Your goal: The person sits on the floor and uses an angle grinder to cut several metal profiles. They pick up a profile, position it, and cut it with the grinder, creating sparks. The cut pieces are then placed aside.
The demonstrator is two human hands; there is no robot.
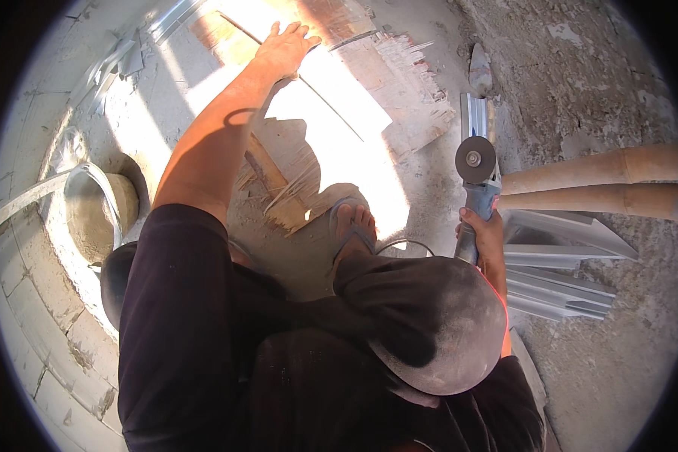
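Note:
My left arm reaches far forward, and my left hand (286, 50) is open, fingers spread, over a sunlit board (354, 102). Whether the palm presses on it I cannot tell. A thin dark line runs slantwise across the board beneath that hand. At the right, my right hand (487, 235) grips the body of a blue-grey angle grinder (477, 202) beside my knee. Its dark round disc (475, 160) faces up and points away from me, above the end of a metal profile (472, 113). The disc looks sharp, without motion blur.
Splintered plywood (422, 98) lies around the board, with a broken piece (282, 188) nearer my sandalled foot (354, 230). Bamboo poles (595, 169) and cut metal channels (561, 290) lie at the right. A bucket (117, 207) stands left, by a block wall (53, 324). A trowel-like blade (480, 69) lies far right.

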